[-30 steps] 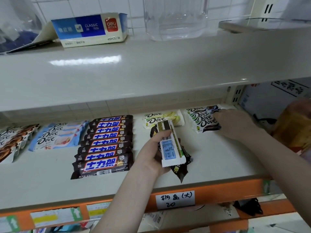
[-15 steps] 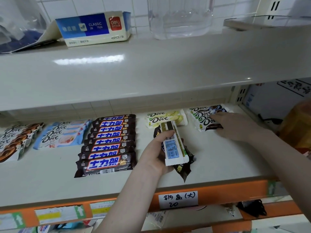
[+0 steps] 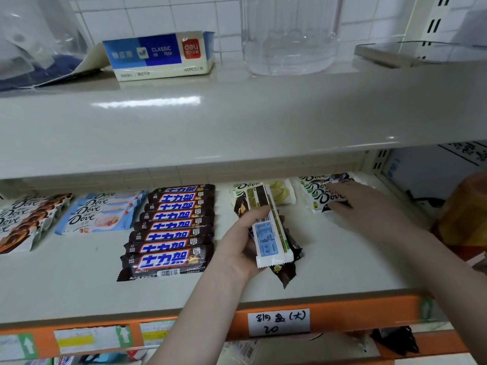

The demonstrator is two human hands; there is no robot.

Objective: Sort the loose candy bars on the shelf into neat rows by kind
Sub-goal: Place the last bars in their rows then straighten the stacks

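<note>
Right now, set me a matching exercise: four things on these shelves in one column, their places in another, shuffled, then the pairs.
Things
1. brown bars
2. blue Dove bars
3. eraser box
4. clear jug

Places
A. top shelf, right of the eraser box
B. lower shelf, left of the brown bars
C. top shelf, left of the jug
D. lower shelf, left of the left hand

Pairs: 1-D, 2-B, 3-C, 4-A

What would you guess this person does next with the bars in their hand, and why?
Probably lift the right hand off the green-and-black Dove stack and take the top white bar from the left hand. That hand grips several unsorted bars, and the white one looks closest to the pale green Dove bar just behind it.
</note>
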